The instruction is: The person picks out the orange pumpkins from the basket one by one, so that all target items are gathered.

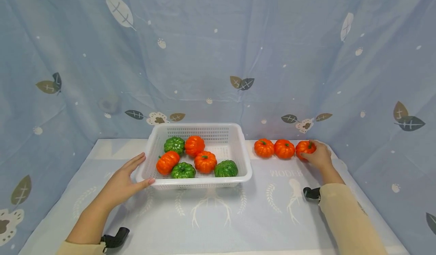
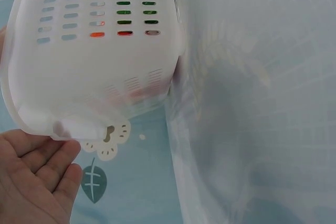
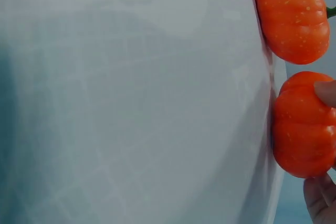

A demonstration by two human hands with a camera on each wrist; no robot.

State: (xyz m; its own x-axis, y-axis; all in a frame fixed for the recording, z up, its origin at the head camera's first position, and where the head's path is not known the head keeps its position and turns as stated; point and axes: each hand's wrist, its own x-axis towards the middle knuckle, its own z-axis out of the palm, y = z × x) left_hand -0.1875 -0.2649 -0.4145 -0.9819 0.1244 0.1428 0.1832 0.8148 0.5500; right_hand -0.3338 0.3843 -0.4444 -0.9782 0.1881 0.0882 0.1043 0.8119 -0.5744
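We judge the rightmost orange pumpkin (image 1: pixel 302 148) on the bench (image 1: pixel 265 228) light, stiff and slick, best held by its sides, where the right hand (image 1: pixel 320 157) pinches it, the left hand (image 1: pixel 120 185) spread at the basket (image 1: pixel 201 180)

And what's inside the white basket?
Inside the white basket are three orange pumpkins and three green pumpkins, with some bare basket floor showing. The pumpkins cover the parts of it right beneath them, so those spots can't be seen.
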